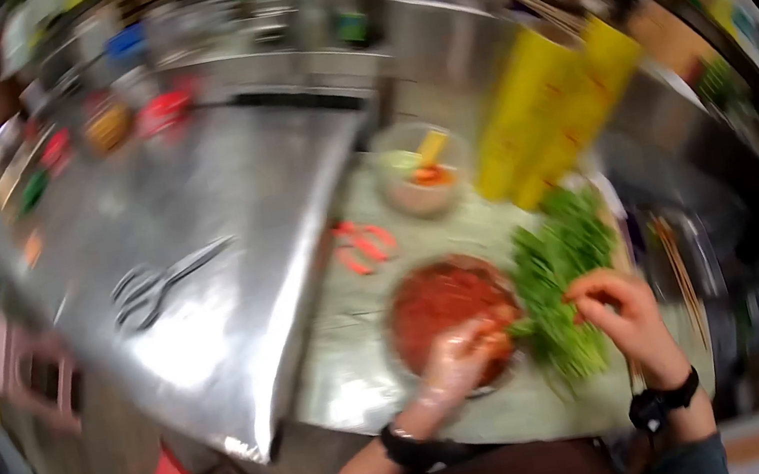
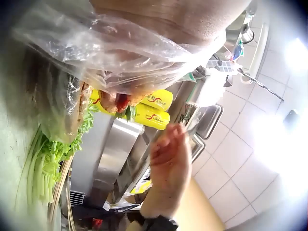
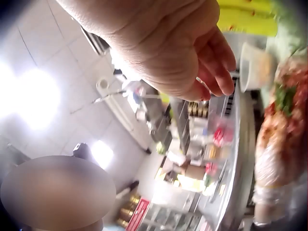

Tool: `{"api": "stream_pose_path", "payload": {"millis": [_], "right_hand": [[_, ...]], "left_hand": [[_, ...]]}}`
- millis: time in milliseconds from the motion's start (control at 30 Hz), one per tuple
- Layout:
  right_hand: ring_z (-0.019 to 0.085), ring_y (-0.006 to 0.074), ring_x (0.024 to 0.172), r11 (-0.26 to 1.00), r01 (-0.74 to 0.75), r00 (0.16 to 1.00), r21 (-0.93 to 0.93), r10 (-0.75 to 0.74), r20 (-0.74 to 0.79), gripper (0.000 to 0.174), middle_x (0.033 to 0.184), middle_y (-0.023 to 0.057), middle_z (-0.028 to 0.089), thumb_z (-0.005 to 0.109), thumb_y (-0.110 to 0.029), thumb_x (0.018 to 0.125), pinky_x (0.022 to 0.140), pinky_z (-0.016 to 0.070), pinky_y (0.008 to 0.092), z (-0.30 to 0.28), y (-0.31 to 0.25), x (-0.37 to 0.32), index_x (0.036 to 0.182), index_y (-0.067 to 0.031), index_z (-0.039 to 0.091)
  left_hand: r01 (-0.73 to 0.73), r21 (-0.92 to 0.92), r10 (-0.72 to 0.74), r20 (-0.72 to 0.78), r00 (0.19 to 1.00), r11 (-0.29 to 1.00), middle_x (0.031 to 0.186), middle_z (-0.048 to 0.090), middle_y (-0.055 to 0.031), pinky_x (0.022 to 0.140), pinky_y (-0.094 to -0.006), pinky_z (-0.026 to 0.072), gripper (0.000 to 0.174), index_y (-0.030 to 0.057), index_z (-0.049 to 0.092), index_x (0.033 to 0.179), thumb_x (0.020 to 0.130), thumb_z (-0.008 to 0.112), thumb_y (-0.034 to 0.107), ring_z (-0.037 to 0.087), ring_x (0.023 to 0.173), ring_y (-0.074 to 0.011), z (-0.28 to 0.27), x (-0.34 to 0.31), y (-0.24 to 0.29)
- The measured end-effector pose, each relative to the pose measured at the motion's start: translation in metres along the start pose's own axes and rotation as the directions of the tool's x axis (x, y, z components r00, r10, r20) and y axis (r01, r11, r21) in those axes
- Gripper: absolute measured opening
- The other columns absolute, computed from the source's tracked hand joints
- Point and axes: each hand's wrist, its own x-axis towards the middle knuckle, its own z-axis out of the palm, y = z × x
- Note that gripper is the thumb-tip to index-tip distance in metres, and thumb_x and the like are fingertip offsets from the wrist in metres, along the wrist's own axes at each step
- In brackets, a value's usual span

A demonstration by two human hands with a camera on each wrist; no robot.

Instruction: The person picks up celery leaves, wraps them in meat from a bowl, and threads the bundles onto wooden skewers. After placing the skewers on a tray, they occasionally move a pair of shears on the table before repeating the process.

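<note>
My left hand (image 1: pixel 457 360), in a clear plastic glove (image 2: pixel 120 53) smeared with red sauce, is over the right side of a bowl of red, sauce-coated meat (image 1: pixel 437 303). Its fingers grip a piece of the red-coated meat (image 1: pixel 491 341) with a bit of green leaf (image 2: pixel 130 113) at the tips. My bare right hand (image 1: pixel 621 311) is raised over the right edge of a bunch of leafy celery (image 1: pixel 559 307). Its fingers (image 3: pixel 219 62) are loosely bent, and nothing shows between them and the thumb.
Behind the bowl are red-handled pliers or snips (image 1: pixel 364 245) and a tub with a yellow-handled tool (image 1: pixel 420 179). Yellow containers (image 1: pixel 530 109) stand at the back. Wooden skewers (image 1: pixel 679 276) lie at right. Scissors (image 1: pixel 164 280) rest on the steel table (image 1: pixel 283 152) at left.
</note>
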Motion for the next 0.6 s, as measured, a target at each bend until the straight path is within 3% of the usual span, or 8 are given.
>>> {"api": "stream_pose_path", "payload": {"millis": [67, 133, 233, 333, 400, 467, 500, 600], "right_hand": [[0.062, 0.0110, 0.070, 0.988, -0.114, 0.974, 0.108, 0.132, -0.184, 0.013, 0.086, 0.0063, 0.064, 0.059, -0.006, 0.088, 0.064, 0.0487, 0.0237, -0.025, 0.042, -0.027, 0.098, 0.0026, 0.061], [0.061, 0.0092, 0.068, 0.954, -0.150, 0.920, 0.258, 0.230, -0.318, 0.016, 0.085, 0.0047, 0.064, 0.061, -0.008, 0.088, 0.063, 0.0477, 0.0221, -0.043, 0.073, -0.051, 0.099, 0.0026, 0.061], [0.060, 0.0085, 0.066, 0.941, -0.251, 0.859, 0.228, 0.325, -0.395, 0.017, 0.084, 0.0037, 0.064, 0.062, -0.009, 0.087, 0.061, 0.0470, 0.0212, -0.059, 0.113, -0.078, 0.100, 0.0017, 0.062], [0.059, 0.0084, 0.065, 0.959, -0.245, 0.856, 0.146, 0.284, -0.432, 0.016, 0.082, 0.0021, 0.064, 0.063, -0.011, 0.087, 0.057, 0.0458, 0.0217, -0.063, 0.149, -0.083, 0.099, 0.0000, 0.063], [0.058, 0.0081, 0.062, 0.960, -0.247, 0.873, 0.133, 0.280, -0.399, 0.015, 0.079, 0.0021, 0.063, 0.063, -0.009, 0.087, 0.055, 0.0444, 0.0220, -0.062, 0.165, -0.077, 0.099, -0.0009, 0.064], [0.056, 0.0070, 0.063, 0.963, -0.254, 0.895, 0.092, 0.270, -0.356, 0.013, 0.083, 0.0022, 0.062, 0.063, -0.007, 0.087, 0.056, 0.0444, 0.0210, -0.059, 0.174, -0.072, 0.098, 0.0009, 0.062], [0.055, 0.0060, 0.062, 0.970, -0.237, 0.892, 0.056, 0.240, -0.382, 0.013, 0.080, 0.0014, 0.062, 0.064, -0.007, 0.086, 0.055, 0.0433, 0.0206, -0.060, 0.176, -0.071, 0.097, 0.0009, 0.063], [0.055, 0.0052, 0.061, 0.984, -0.179, 0.852, -0.010, 0.150, -0.502, 0.012, 0.076, 0.0010, 0.062, 0.065, -0.006, 0.086, 0.054, 0.0426, 0.0200, -0.072, 0.191, -0.082, 0.094, 0.0012, 0.063]], "left_hand": [[-0.106, 0.252, 0.103, 0.025, 0.994, 0.962, 0.088, 0.066, -0.0042, 0.074, -0.0245, 0.0504, 0.015, -0.0023, 0.064, 0.098, 0.083, 0.061, -0.004, 0.061, 0.081, -0.0117, 0.000, 0.005, 0.002], [0.005, 0.268, -0.029, 0.086, 0.996, 0.963, 0.086, 0.065, -0.0036, 0.072, -0.0246, 0.0509, 0.011, -0.0035, 0.064, 0.092, 0.082, 0.062, -0.005, 0.061, 0.079, -0.0108, -0.001, 0.006, 0.002], [0.182, 0.031, -0.182, -0.003, 0.983, 0.983, 0.087, 0.065, -0.0047, 0.070, -0.0238, 0.0505, 0.010, -0.0044, 0.064, 0.092, 0.082, 0.062, -0.006, 0.061, 0.076, -0.0104, 0.004, 0.002, -0.010], [0.228, -0.092, -0.234, -0.059, 0.970, 0.969, 0.089, 0.065, -0.0059, 0.070, -0.0256, 0.0517, 0.012, -0.0047, 0.062, 0.095, 0.084, 0.061, -0.006, 0.062, 0.076, -0.0135, 0.010, 0.004, -0.002], [0.228, -0.237, -0.268, -0.149, 0.952, 0.944, 0.093, 0.064, -0.0108, 0.070, -0.0293, 0.0542, 0.017, -0.0056, 0.059, 0.102, 0.085, 0.060, -0.005, 0.063, 0.075, -0.0181, 0.017, 0.007, 0.005], [0.132, -0.348, -0.220, -0.225, 0.949, 0.928, 0.082, 0.062, -0.0075, 0.069, -0.0336, 0.0532, 0.018, -0.0039, 0.058, 0.105, 0.087, 0.057, -0.004, 0.058, 0.066, -0.0164, 0.020, 0.004, 0.000], [0.118, -0.350, -0.213, -0.248, 0.945, 0.929, 0.077, 0.058, -0.0053, 0.069, -0.0363, 0.0532, 0.017, -0.0025, 0.057, 0.104, 0.087, 0.056, -0.004, 0.055, 0.063, -0.0155, 0.025, 0.006, 0.004], [0.123, -0.360, -0.236, -0.287, 0.928, 0.925, 0.087, 0.062, -0.0088, 0.069, -0.0332, 0.0537, 0.022, -0.0034, 0.057, 0.107, 0.085, 0.056, -0.005, 0.060, 0.072, -0.0185, 0.040, 0.006, 0.004]]}}
